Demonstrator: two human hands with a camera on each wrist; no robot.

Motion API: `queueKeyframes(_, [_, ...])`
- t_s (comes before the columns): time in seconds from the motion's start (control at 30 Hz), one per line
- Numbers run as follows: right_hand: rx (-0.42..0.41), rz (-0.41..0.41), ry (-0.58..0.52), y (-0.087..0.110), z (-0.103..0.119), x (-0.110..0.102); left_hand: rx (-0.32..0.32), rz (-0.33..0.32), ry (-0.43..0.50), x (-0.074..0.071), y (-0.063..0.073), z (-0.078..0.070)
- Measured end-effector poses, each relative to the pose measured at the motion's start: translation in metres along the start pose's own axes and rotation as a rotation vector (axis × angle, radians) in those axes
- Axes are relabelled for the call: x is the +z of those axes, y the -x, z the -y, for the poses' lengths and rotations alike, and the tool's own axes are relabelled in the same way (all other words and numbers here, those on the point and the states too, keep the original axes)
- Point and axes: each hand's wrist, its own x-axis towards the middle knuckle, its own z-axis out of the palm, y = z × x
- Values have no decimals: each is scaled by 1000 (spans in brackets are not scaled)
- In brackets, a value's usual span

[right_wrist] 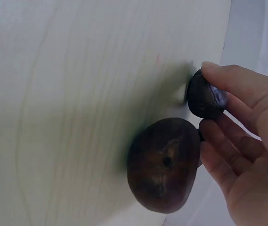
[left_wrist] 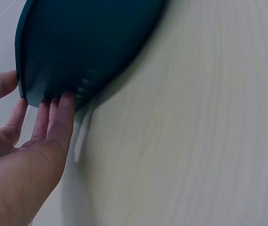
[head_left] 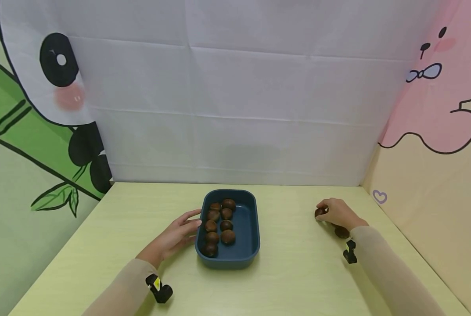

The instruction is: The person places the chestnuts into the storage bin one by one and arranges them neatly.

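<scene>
A dark blue rectangular box [head_left: 247, 232] stands on the table, with several brown chestnuts [head_left: 228, 237] in two rows along its left side. My left hand [head_left: 174, 239] is at the box's left wall; the left wrist view shows its extended fingers [left_wrist: 63, 117] touching the outside of the wall and the thumb side near the rim. Over at the right, my right hand [head_left: 339, 213] pinches a chestnut [right_wrist: 207, 96] between thumb and fingers, low over the table. Beside those fingers a larger chestnut [right_wrist: 164, 165] lies on the table, partly under the wrist in the head view.
The pale yellow table [head_left: 286, 263] meets a white cloth backdrop [head_left: 247, 96] at its far edge. Printed cartoon panels stand at both sides, a green one [head_left: 41, 145] on the left and a pink and cream one [head_left: 436, 184] on the right.
</scene>
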Motion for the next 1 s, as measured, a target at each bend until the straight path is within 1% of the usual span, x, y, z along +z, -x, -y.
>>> queueKeyframes(0.23, [8,6,3,2,1,2,-12,-22,-5,0,-1,2])
queueKeyframes(0.4, [6,7,11,3,2,2,-21,-24,-6,0,-2,3])
queueKeyframes(0.6, [-5,4,-5,1,8,2,-20,-24,-11,0,-2,3])
queueKeyframes(0.83, [-25,5,-43,-7,26,-3,-13,-14,-14,0,-2,3])
queueKeyframes(1.0, [-93,-1,-65,-13,49,-8,-10,-17,-14,0,-1,1])
